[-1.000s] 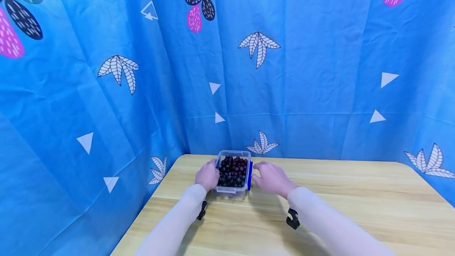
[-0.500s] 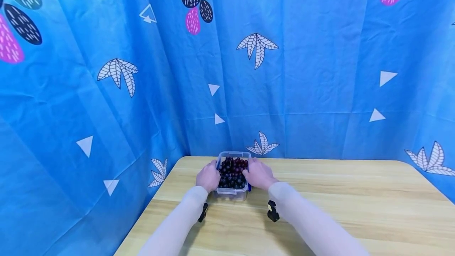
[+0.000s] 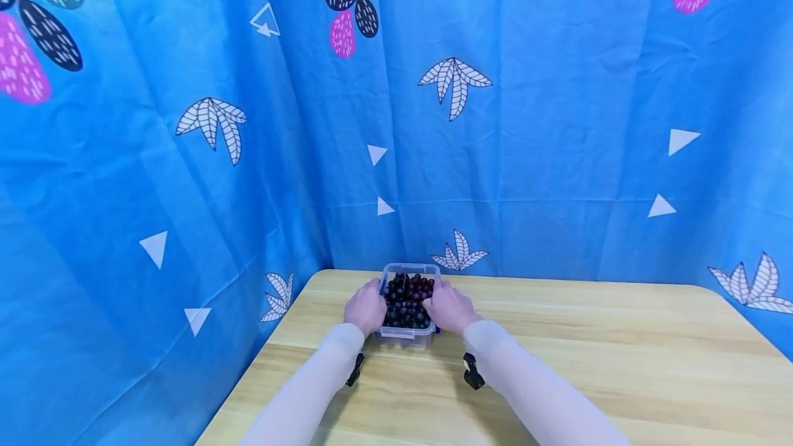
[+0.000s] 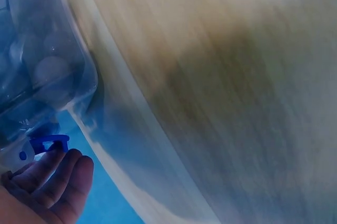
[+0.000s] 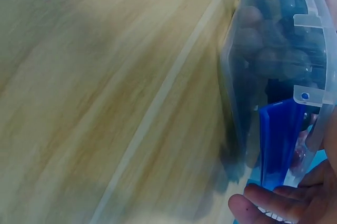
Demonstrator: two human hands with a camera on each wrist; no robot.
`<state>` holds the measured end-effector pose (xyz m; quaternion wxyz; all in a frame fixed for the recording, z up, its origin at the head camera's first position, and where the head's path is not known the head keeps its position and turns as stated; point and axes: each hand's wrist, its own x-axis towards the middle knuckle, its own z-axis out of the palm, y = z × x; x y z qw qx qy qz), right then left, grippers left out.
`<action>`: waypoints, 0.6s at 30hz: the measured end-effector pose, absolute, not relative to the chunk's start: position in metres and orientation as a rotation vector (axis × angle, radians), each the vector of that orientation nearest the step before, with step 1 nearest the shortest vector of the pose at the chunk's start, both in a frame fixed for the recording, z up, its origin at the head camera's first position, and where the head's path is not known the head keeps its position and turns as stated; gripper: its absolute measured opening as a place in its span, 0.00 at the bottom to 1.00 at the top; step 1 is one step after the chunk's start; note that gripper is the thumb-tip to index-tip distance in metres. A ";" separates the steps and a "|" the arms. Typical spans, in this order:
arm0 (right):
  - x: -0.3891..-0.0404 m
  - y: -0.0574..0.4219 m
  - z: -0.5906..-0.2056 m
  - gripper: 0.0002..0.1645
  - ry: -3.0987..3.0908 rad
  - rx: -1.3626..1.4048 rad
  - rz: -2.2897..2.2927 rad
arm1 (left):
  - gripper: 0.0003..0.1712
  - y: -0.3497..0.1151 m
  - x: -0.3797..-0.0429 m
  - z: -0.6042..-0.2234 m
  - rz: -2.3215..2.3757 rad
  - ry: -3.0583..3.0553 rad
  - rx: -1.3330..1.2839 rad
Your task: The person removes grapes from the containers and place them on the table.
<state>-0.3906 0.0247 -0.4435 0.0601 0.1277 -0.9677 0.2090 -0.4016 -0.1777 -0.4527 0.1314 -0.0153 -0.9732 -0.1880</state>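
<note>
A clear plastic food container [image 3: 405,332] with no lid on it is filled with dark purple grapes [image 3: 407,303]. In the head view my left hand [image 3: 365,307] grips its left rim, and my right hand [image 3: 450,307] holds the right rim with the thumb over the edge. The right wrist view shows a long blue latch [image 5: 281,142] hanging along the container's side, the fingers bent just below it. Part of another blue latch [image 4: 50,142] appears in the left wrist view, touching the left fingertips. Grapes show blurred through the see-through walls.
The container is near the back left of a light wooden table [image 3: 607,356]. A blue patterned curtain [image 3: 551,157] hangs behind the table and along its left side. Each wrist wears a black strap, the right one [image 3: 473,370] seen below the sleeve.
My right hand has moved left from beside the container and taken hold of its right rim. The left hand keeps its grip on the left rim; the container stays about where it was.
</note>
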 end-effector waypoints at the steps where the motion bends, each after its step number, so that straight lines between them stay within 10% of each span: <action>1: -0.390 0.024 -0.443 0.43 -2.937 0.388 0.618 | 0.25 -0.179 -0.400 -0.452 -0.548 -2.829 -0.053; 18: -0.381 0.027 -0.444 0.42 -3.000 0.359 0.534 | 0.26 -0.173 -0.390 -0.453 -0.544 -2.820 -0.105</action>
